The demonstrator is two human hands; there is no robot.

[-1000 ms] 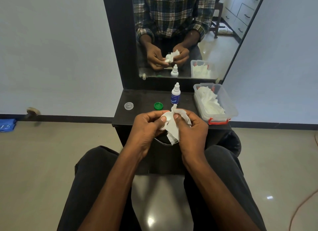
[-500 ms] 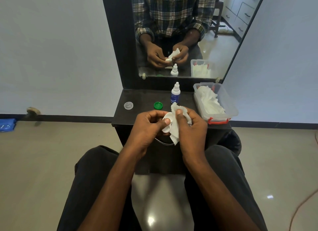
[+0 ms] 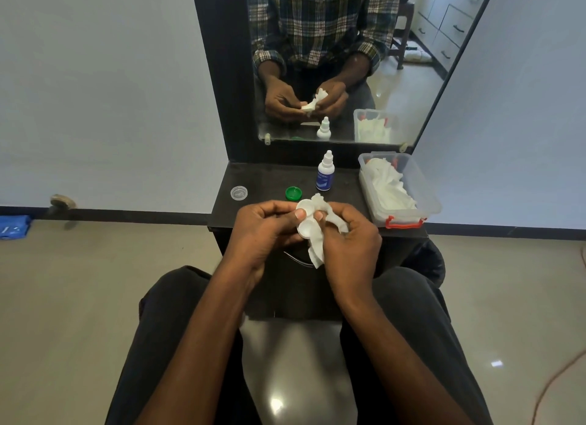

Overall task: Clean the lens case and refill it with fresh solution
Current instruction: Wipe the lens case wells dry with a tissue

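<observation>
In the head view, the left hand (image 3: 266, 231) grips the white lens case (image 3: 306, 217) above the front edge of the dark desk (image 3: 263, 177), thumb laid across the case between its two round wells. Both wells face up with their caps off; whether they hold any liquid cannot be told. The right hand (image 3: 348, 244) pinches a crumpled white tissue (image 3: 318, 253) against the right side of the case, and a tail of the tissue hangs down below the hands.

On the desk, a green cap (image 3: 293, 193) lies near the middle, just beyond the hands. A clear cap (image 3: 239, 192) lies at the left edge. A small solution bottle (image 3: 326, 172) with a blue label stands upright towards the back, closed. Along the right edge sits a clear plastic box (image 3: 426, 187) with red latches, holding a heap of white tissues.
</observation>
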